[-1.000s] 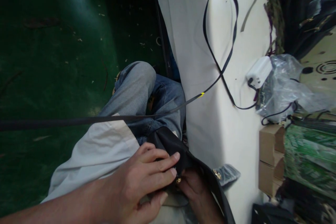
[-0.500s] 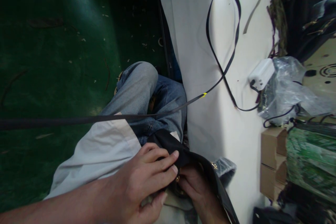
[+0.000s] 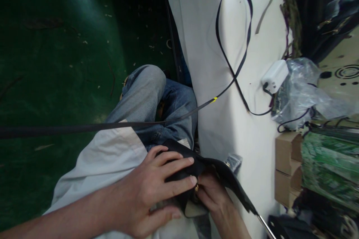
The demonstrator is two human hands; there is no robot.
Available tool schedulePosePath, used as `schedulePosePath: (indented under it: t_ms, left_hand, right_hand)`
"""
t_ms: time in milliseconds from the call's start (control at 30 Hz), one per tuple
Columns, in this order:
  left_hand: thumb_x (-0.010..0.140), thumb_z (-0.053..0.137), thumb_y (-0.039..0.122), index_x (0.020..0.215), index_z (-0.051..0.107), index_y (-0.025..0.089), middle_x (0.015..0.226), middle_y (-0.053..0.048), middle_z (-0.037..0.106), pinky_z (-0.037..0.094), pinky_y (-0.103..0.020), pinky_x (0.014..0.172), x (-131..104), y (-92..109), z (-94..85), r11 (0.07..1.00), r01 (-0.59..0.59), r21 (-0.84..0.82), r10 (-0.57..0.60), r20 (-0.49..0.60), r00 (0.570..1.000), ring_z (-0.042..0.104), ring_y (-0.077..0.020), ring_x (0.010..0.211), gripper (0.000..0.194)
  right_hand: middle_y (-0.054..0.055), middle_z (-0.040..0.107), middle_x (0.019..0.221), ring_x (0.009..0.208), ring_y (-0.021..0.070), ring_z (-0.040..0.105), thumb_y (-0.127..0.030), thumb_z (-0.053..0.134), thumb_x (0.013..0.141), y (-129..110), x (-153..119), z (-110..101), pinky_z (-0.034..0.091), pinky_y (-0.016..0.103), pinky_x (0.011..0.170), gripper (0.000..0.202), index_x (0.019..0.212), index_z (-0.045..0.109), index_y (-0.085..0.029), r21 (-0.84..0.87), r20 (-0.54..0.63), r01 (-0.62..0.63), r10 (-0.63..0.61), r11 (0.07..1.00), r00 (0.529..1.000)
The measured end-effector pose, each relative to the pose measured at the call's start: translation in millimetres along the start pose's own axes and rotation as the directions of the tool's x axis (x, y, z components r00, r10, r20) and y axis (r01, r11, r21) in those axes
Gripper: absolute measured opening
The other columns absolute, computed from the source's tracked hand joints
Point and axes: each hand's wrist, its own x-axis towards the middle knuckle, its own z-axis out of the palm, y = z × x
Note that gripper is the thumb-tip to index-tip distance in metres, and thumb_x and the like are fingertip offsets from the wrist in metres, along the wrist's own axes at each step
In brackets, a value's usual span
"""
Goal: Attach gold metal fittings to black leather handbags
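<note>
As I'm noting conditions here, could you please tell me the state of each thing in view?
Left hand: fingers spread on the black piece
Right hand: partly hidden, grip unclear
Black piece: bent
Black strap: looped, crossing itself
Cardboard boxes: open
Plastic bag: crumpled
White unit: dark cord attached

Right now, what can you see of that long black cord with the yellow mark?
The black cord looks flat and flexible, with one yellow mark. It enters at the picture's left edge, passes over the jeans, crosses itself in one tall loop on the white surface, then thins toward the clear plastic bag. Neither the left hand nor the right hand touches it.
</note>
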Motion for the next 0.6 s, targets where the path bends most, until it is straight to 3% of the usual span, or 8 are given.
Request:
schedulePosePath:
  t_ms: [67,167,267,400,500,600]
  left_hand:
    - [0.097,0.071,0.024,0.162,0.049,0.022,0.17,-0.02,0.054,0.039,-0.069,0.121,-3,-5,2.7,1.0,-0.005,0.02,0.005,0.003,1.0,0.053,-0.0425,0.153,0.069]
    - [0.101,0.064,0.016,0.164,0.047,0.021,0.169,-0.018,0.055,0.037,-0.064,0.126,-6,-12,8.6,1.0,-0.017,0.017,0.017,0.009,1.0,0.05,-0.0368,0.158,0.065]
    - [0.104,0.062,0.014,0.157,0.054,0.021,0.165,-0.017,0.06,0.04,-0.057,0.125,-7,-18,14.4,0.998,0.005,-0.07,-0.008,-0.038,0.999,0.054,-0.033,0.156,0.055]
    - [0.108,0.059,0.012,0.131,0.07,0.022,0.145,-0.011,0.077,0.051,-0.044,0.112,0,-26,20.3,0.951,0.107,-0.291,-0.167,-0.19,0.967,0.069,-0.0244,0.135,0.028]
    - [0.108,0.06,0.009,0.116,0.075,0.023,0.126,-0.007,0.082,0.053,-0.039,0.101,12,-31,22.6,0.937,0.146,-0.318,-0.229,-0.241,0.943,0.073,-0.0209,0.117,0.022]
    - [0.103,0.065,0.007,0.104,0.077,0.021,0.114,-0.006,0.078,0.051,-0.039,0.097,22,-32,23.0,0.945,0.147,-0.293,-0.217,-0.222,0.951,0.072,-0.0216,0.109,0.018]
  right_hand:
    - [0.01,0.082,0.085,0.093,0.0371,0.082,-0.064,0.081,0.088,-1,3,-1,0.067,0.048,0.077,0.044,0.105,0.085,-0.024,0.189,0.134,-0.118,0.093,0.975,0.987]
    - [0.012,0.084,0.097,0.099,0.0376,0.081,-0.064,0.088,0.081,0,1,-5,0.067,0.048,0.085,0.048,0.103,0.085,-0.021,0.419,0.308,-0.322,0.2,0.849,0.93]
    - [0.013,0.085,0.107,0.102,0.0353,0.081,-0.06,0.089,0.083,12,-10,-13,0.067,0.049,0.094,0.046,0.107,0.085,-0.021,0.428,0.196,-0.325,0.265,0.843,0.944]
    - [0.012,0.085,0.114,0.105,0.0324,0.082,-0.056,0.089,0.086,24,-29,-21,0.068,0.044,0.095,0.041,0.11,0.087,-0.022,0.251,0.135,-0.246,0.218,0.936,0.967]
    - [0.009,0.084,0.123,0.114,0.0312,0.081,-0.041,0.093,0.082,17,-37,-21,0.068,0.041,0.1,0.032,0.111,0.088,-0.027,0.007,0.049,-0.063,0.062,0.998,0.997]
    - [0.006,0.085,0.115,0.109,0.0303,0.082,-0.03,0.09,0.08,5,-38,-17,0.068,0.042,0.1,0.028,0.107,0.087,-0.029,-0.26,-0.035,0.136,-0.15,0.956,0.988]
